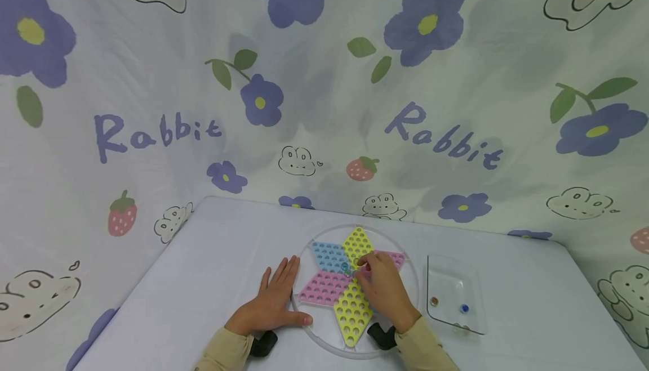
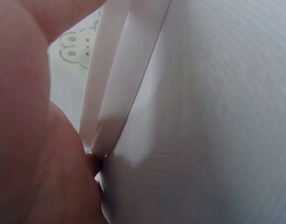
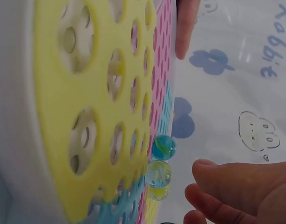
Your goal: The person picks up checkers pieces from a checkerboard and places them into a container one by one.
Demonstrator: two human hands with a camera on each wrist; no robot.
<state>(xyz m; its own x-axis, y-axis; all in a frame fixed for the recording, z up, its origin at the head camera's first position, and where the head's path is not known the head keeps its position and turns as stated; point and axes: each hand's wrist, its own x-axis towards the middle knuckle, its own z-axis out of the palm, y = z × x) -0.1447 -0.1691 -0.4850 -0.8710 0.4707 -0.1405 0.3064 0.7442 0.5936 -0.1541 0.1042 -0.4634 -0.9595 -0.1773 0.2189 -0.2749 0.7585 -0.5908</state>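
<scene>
A round white-rimmed Chinese checkers board (image 1: 324,344) carries a star of yellow, pink and blue hole-filled points. My left hand (image 1: 276,300) lies with straight fingers along its left rim, thumb toward the front; the left wrist view shows that palm (image 2: 21,140) close beside the white rim (image 2: 108,70). Over the board's centre is my right hand (image 1: 382,286), fingers bent loosely. In the right wrist view its thumb and fingertips (image 3: 208,170) stand a little apart from a teal marble (image 3: 164,147), a clear marble (image 3: 158,173) and a greenish-yellow marble (image 3: 160,192). Nothing shows between the fingertips.
A clear rectangular tray (image 1: 446,272) stands right of the board, with an orange-brown marble (image 1: 434,302) and a blue marble (image 1: 465,308) in it. Black wrist devices (image 1: 265,344) sit below both hands. A rabbit-and-flower patterned curtain (image 1: 324,106) hangs behind the white table (image 1: 243,230).
</scene>
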